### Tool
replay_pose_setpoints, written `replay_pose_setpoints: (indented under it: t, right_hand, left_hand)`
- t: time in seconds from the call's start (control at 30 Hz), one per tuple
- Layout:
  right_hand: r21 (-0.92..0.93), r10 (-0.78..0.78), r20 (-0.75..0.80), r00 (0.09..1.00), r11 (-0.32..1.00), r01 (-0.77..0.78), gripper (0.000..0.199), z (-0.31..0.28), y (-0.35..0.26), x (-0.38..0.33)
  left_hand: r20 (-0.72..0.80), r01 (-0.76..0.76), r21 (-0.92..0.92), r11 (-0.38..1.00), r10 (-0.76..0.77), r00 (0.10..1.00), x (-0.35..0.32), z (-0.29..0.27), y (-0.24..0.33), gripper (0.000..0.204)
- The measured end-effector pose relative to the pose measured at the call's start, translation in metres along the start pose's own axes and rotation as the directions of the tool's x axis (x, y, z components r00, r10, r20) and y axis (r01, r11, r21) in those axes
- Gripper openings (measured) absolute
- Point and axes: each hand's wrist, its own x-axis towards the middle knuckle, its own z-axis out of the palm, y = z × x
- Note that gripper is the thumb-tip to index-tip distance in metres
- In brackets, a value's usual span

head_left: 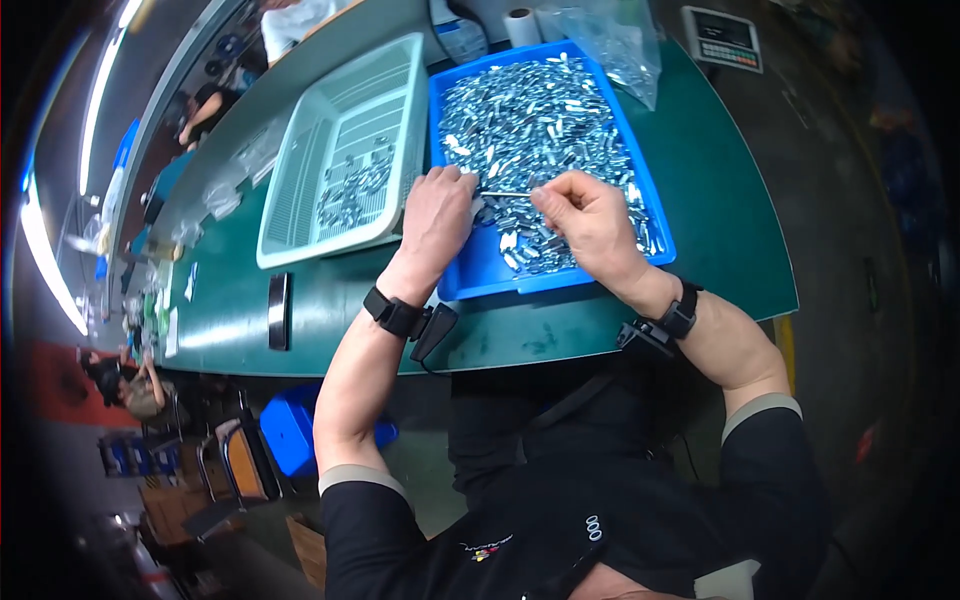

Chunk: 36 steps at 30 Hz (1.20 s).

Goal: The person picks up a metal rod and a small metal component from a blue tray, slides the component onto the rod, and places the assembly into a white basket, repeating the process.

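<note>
- Blue plastic tray [478, 268] sits on the green counter [715, 190], heavily loaded with small, shiny metal pieces [540, 110]; its near left corner shows bare blue.
- Right hand [603, 228]: thumb and index finger pinched on the right end of a slim metal rod [508, 194], which lies roughly level above the loaded tray.
- Left hand [437, 215]: at the tray's left edge, fingers curled beside the rod's other end; the fingertips are hidden, so whether they grasp anything cannot be told.
- Pale green basket [325, 248], slotted, stands just left of the tray; a smaller batch of metal parts [355, 185] lies in it.
- Scale [722, 40], at the far right: display and keypad bear small printing, with some keys coloured.
- Black shirt [480, 515] on the person: small pale lettering beside a red and yellow emblem, plus white marks on the chest.
- Clear plastic bag [622, 50] beyond the tray's far right corner.
- Glossy black bar [279, 312] on the counter, nearer the person than the basket.
</note>
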Motion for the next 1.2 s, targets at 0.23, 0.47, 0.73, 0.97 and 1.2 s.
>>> replay_pose_setpoints:
  t: [0.23, 0.47, 0.73, 0.97, 1.2]
  right_hand:
    - [-0.132, 0.019, 0.031, 0.999, 0.991, -0.015, 0.02, -0.009, -0.009, 0.003]
    - [-0.19, 0.087, 0.06, 0.994, 0.979, -0.074, 0.02, -0.008, -0.009, 0.001]
    - [-0.234, 0.091, 0.064, 0.994, 0.969, -0.074, 0.02, -0.005, -0.008, 0.003]
    - [-0.216, 0.136, 0.112, 0.984, 0.97, -0.11, 0.018, -0.007, -0.006, 0.002]
    - [-0.296, 0.22, 0.228, 0.948, 0.944, -0.148, 0.034, -0.003, -0.014, 0.001]
  left_hand:
    - [-0.016, 0.01, -0.105, 0.994, -0.012, 1.0, -0.001, 0.012, -0.006, 0.017]
    - [0.135, 0.402, -0.729, 0.554, -0.459, 0.878, -0.051, 0.005, 0.017, 0.019]
    - [0.169, 0.248, -0.964, 0.095, -0.499, 0.85, -0.064, 0.001, 0.023, 0.016]
    - [0.192, 0.222, -0.975, 0.007, -0.473, 0.86, -0.064, 0.005, 0.022, 0.017]
    - [0.186, 0.271, -0.947, 0.172, -0.393, 0.9, -0.069, 0.004, 0.027, 0.017]
